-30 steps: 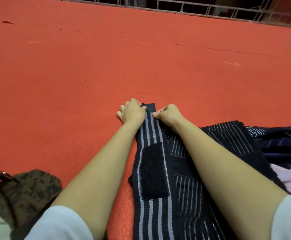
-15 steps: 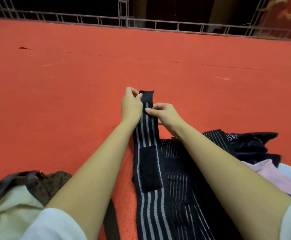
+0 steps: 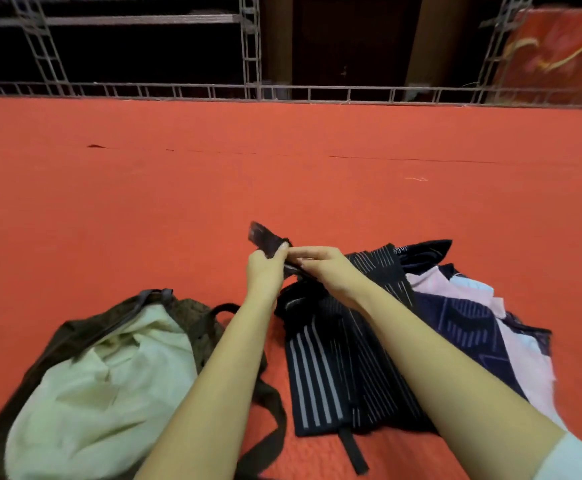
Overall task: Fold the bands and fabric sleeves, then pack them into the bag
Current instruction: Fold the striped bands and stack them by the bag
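The striped band (image 3: pixel 314 372), laid lengthwise toward the person, is pinched at its raised far end by the left hand (image 3: pixel 265 270) and right hand (image 3: pixel 326 268), the bag (image 3: pixel 75 329) being set nearer the left.

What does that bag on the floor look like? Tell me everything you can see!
The bag is soft brown cloth with a faint speckled pattern. It lies slumped and open on the red carpet at the lower left. Pale yellow-green cloth shows in its wide mouth; I cannot tell whether that is lining or something packed. A grey handle sits at its top edge, and dark straps trail out to the right. The left forearm passes over its right side.
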Motion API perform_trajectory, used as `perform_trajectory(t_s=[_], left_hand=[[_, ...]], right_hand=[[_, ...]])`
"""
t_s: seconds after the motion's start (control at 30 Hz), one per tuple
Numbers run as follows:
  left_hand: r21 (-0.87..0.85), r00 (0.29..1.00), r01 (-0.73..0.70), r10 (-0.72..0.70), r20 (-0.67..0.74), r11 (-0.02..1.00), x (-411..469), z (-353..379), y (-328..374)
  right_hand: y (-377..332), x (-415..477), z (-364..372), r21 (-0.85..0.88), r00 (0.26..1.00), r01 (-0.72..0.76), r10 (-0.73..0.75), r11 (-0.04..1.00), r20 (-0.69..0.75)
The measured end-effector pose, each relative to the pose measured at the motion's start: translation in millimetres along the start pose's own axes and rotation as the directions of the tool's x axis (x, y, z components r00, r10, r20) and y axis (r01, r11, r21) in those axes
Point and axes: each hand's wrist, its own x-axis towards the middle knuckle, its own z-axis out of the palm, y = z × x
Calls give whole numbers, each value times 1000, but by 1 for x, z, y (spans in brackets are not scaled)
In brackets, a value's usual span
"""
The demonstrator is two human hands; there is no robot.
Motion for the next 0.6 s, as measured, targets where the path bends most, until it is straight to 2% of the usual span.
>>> perform_trajectory(t_s=[0.07,0.13,0.2,0.27,0.3,0.37,0.43,0.53,0.6], left_hand=[[-89,1000,20,-21,-8,996,-20,-12,-13],[-107,999,-1,-2,-32,994,-41,-23,-19],[-71,998,-42,39,-50,997,-63,-29,-20],[14,996,-77,77,-51,997,-85,-32,-20],[59,994,-98,101,-52,993,-96,-33,-19],[116,989,-133,139,-45,984,-115,-34,-15],[173,982,-169,180,-53,970,-131,-36,-8],[281,957,-229,268,-108,932,-151,-38,2],[239,950,-280,303,-67,930,-164,-39,10]], right_hand=[[0,-23,8,-13,990,-1,-1,1000,-144],[4,-52,16,-33,967,-24,15,999,-256],[13,-82,31,1,973,-112,110,994,-205],[18,-109,49,93,976,-210,215,973,-48],[21,-118,56,147,976,-217,220,965,-5],[26,-132,64,293,985,-147,166,945,-42],[27,-138,65,427,981,-6,87,904,-172],[22,-146,62,398,913,191,-13,897,-408],[13,-156,60,379,882,245,-43,892,-469]])
